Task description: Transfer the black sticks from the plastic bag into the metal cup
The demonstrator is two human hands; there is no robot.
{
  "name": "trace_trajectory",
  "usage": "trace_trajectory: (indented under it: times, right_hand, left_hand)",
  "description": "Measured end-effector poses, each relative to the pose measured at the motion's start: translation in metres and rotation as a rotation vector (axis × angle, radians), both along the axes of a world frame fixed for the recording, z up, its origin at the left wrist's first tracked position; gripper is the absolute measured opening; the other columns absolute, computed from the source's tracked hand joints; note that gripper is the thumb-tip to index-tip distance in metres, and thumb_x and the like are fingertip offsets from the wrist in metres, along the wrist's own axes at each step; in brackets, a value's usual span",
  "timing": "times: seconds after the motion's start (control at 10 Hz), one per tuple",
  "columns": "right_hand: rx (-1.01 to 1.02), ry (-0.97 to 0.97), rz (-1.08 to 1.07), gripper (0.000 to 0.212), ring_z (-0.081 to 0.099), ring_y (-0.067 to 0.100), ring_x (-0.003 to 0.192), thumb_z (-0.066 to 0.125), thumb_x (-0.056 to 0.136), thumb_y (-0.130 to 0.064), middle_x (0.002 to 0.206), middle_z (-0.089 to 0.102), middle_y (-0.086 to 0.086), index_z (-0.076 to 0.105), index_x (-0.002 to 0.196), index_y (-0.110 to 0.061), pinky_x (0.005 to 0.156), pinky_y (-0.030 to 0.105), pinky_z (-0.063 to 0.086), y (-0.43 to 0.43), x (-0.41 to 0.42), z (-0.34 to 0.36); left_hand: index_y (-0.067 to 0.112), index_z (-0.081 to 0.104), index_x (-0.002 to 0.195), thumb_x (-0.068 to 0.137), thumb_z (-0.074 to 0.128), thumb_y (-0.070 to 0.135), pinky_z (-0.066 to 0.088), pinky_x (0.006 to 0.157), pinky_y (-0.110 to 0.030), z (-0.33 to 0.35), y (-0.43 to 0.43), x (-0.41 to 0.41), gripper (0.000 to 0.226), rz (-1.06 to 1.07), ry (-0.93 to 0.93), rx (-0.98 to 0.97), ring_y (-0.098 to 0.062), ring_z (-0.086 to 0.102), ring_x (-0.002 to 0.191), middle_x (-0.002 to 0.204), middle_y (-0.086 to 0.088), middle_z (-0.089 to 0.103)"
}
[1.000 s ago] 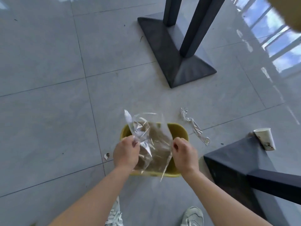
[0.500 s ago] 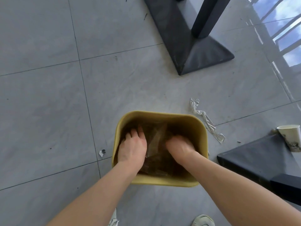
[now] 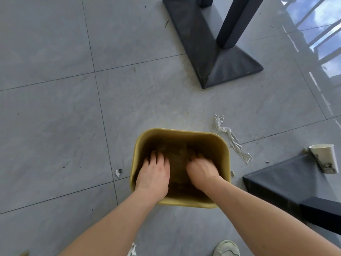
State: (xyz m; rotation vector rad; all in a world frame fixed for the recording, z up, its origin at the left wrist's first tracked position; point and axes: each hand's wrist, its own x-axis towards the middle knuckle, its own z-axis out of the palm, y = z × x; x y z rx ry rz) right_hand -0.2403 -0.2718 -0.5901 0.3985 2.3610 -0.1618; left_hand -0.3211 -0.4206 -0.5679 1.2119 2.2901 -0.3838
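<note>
In yellow bin [image 3: 177,130]: left hand [image 3: 154,173] lay flat, fingers spread, pressing down; right hand [image 3: 202,169] beside it, apart, blurred, grip unclear. Beneath palms, plastic bag indistinct. Judged light, limp, slippery film; pinch open edge. No black sticks, metal cup seen.

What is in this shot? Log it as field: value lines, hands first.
left hand: inside the yellow bin, fingers stretched down
right hand: inside the same bin, blurred, grip unclear
bin contents: dark, hard to make out
floor: grey tiles; twisted plastic strip right of the bin
paper cup: tilted, at a black table base
shoe: bottom edge
</note>
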Motion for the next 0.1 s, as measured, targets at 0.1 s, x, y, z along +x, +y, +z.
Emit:
trace_trajectory:
  times: [0.1]
  right_hand:
    - [0.036, 0.158, -0.006, 0.025, 0.057, 0.027, 0.104, 0.061, 0.093, -0.025, 0.116, 0.062, 0.007, 0.061, 0.118, -0.019, 0.082, 0.04, 0.05, -0.0043, 0.004, 0.0359]
  left_hand:
    - [0.014, 0.012, 0.158, 0.095, 0.043, 0.023, 0.019, 0.123, -0.051, 0.0294, -0.0024, -0.0012, 0.071, 0.044, -0.029, 0.041, -0.037, 0.01, 0.152, 0.166, -0.015, 0.013]
